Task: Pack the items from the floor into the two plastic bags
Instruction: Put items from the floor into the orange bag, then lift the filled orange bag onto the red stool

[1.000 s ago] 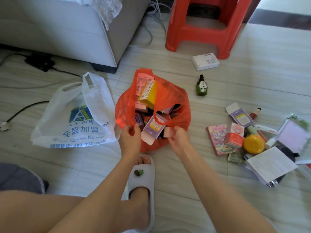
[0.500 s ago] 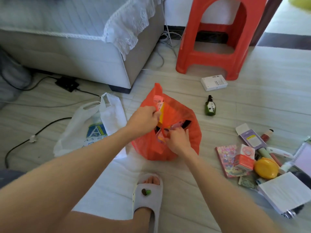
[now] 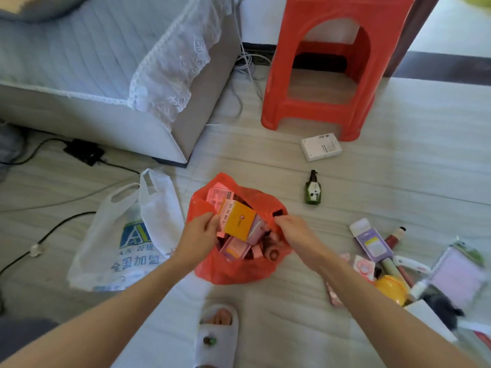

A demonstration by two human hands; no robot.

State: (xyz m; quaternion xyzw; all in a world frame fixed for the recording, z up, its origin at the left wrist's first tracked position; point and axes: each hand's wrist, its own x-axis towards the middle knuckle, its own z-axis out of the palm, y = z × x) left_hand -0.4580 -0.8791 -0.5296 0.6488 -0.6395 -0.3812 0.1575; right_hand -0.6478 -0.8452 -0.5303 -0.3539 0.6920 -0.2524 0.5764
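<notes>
The red plastic bag [image 3: 233,269] stands on the floor [image 3: 398,181] in front of the person, with its mouth open upward and full of small boxes. A yellow-orange box [image 3: 239,221] sticks out on top, tilted, its long axis going from lower right to upper left; the small logo on it is too small to read. The left hand [image 3: 199,235] pinches the left edge of the bag's rim, and the right hand [image 3: 292,232] pinches the right edge, so both hands are closed on the plastic.

Just to the left lies the white plastic bag [image 3: 127,235], flat, handles pointing away from the person, with a big blue letter "A" and the blue characters "全国加盟". On the right are loose items: a green bottle [image 3: 313,191] with its cap pointing away, a white box [image 3: 321,146] near the red stool [image 3: 332,65], a purple box [image 3: 372,241] and a yellow round case [image 3: 390,288].
</notes>
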